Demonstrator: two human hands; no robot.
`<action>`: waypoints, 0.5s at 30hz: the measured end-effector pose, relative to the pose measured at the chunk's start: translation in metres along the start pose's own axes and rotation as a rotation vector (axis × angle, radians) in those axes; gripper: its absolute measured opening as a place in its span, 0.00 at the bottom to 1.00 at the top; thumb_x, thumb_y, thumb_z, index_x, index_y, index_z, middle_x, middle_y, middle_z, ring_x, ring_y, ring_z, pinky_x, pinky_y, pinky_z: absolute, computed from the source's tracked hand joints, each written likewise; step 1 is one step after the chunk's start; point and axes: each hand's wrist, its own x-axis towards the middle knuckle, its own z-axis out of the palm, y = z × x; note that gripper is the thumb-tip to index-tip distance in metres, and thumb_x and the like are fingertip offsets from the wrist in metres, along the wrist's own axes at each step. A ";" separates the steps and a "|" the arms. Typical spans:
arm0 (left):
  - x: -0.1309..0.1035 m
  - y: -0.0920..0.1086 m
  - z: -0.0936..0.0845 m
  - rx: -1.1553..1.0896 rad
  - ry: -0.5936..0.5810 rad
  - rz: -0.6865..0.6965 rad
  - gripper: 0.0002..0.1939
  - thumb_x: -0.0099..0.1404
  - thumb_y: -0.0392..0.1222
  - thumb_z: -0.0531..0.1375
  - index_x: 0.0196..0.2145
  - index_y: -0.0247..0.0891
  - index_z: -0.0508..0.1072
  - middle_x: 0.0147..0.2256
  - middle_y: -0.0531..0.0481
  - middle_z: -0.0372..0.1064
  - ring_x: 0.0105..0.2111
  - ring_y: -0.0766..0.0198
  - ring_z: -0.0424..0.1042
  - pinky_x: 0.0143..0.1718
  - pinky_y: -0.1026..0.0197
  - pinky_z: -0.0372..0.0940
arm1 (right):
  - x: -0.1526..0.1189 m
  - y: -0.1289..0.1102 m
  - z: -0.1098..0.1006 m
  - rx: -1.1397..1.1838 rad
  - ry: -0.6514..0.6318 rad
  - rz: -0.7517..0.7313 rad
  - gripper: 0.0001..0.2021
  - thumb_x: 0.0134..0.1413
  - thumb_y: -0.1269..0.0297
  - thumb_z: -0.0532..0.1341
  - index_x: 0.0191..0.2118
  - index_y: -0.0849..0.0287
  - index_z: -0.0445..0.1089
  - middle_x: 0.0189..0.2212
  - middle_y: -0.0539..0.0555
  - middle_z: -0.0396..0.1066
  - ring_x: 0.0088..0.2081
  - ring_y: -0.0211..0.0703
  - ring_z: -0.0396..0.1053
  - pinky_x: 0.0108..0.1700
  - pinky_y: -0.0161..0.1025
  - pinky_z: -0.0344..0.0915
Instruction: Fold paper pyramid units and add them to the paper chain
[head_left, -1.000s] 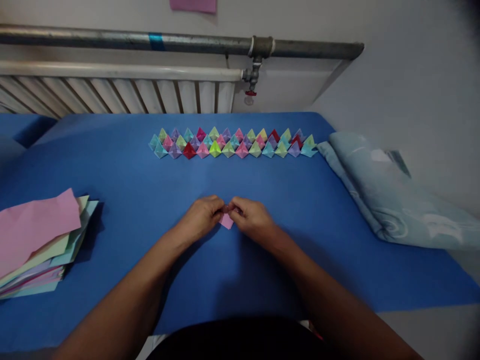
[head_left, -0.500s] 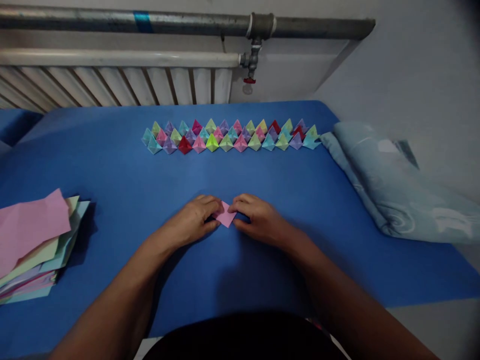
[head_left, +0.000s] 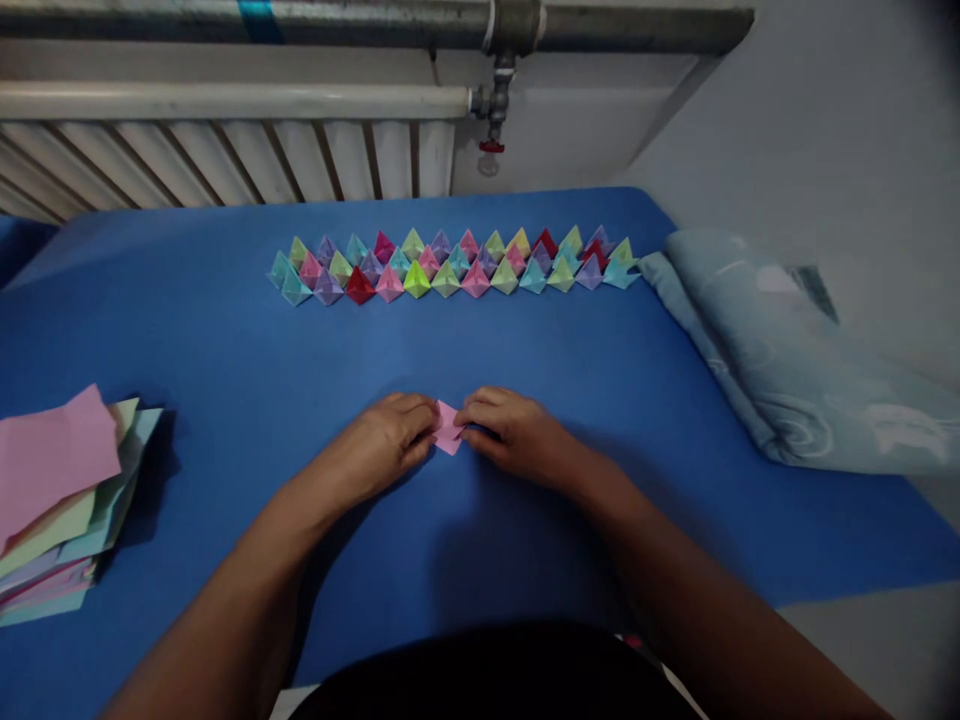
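A small folded piece of pink paper [head_left: 448, 430] is held between my two hands over the middle of the blue surface. My left hand [head_left: 394, 432] pinches its left edge between thumb and fingers. On the opposite edge, my right hand [head_left: 504, 425] has thumb and fingertips closed on the paper. Both hands partly cover its side corners. Beyond them stand rows of folded paper boats [head_left: 417, 280] in green, blue, purple, pink, red and yellow.
At the left lies a stack of coloured paper sheets [head_left: 56, 450], pink on top. A folded light-blue blanket [head_left: 757, 360] rests at the right by the wall. Behind the blue surface [head_left: 360, 350] are a white radiator [head_left: 247, 160] and a metal pipe [head_left: 375, 22] with a red-handled valve [head_left: 491, 147].
The camera view has shifted slightly. My left fingers have drawn back toward the paper's left edge, and my right thumb has come up onto its right edge.
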 end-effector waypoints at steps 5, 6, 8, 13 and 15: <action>-0.001 0.001 0.003 0.076 0.035 0.008 0.07 0.65 0.37 0.55 0.36 0.39 0.73 0.40 0.46 0.71 0.43 0.57 0.69 0.47 0.53 0.64 | 0.001 -0.001 0.000 -0.016 0.013 0.056 0.07 0.59 0.71 0.56 0.37 0.57 0.72 0.35 0.53 0.68 0.38 0.40 0.66 0.44 0.37 0.62; -0.001 0.000 0.004 0.083 0.041 0.006 0.07 0.66 0.37 0.55 0.36 0.39 0.73 0.40 0.46 0.71 0.43 0.57 0.69 0.47 0.53 0.64 | 0.001 -0.001 0.000 -0.020 0.012 0.066 0.07 0.59 0.71 0.56 0.37 0.57 0.72 0.35 0.53 0.67 0.38 0.40 0.66 0.43 0.37 0.61; 0.000 -0.001 0.005 0.096 0.052 -0.003 0.07 0.67 0.37 0.54 0.36 0.38 0.73 0.40 0.45 0.71 0.42 0.57 0.69 0.47 0.52 0.64 | 0.002 -0.002 0.000 -0.025 0.015 0.091 0.07 0.59 0.72 0.55 0.35 0.58 0.71 0.34 0.53 0.67 0.37 0.39 0.66 0.43 0.37 0.61; 0.001 -0.005 0.005 0.078 0.068 -0.042 0.08 0.67 0.39 0.54 0.35 0.37 0.72 0.39 0.45 0.70 0.40 0.58 0.68 0.45 0.53 0.64 | 0.003 -0.005 -0.001 -0.014 0.051 0.157 0.06 0.59 0.71 0.55 0.33 0.59 0.68 0.33 0.53 0.67 0.37 0.40 0.65 0.41 0.37 0.61; 0.001 -0.005 0.005 0.063 0.073 -0.064 0.08 0.67 0.39 0.54 0.33 0.38 0.72 0.37 0.46 0.70 0.39 0.59 0.68 0.44 0.54 0.64 | 0.004 -0.007 0.000 -0.016 0.056 0.167 0.06 0.59 0.71 0.54 0.33 0.59 0.67 0.34 0.53 0.67 0.37 0.40 0.65 0.42 0.38 0.60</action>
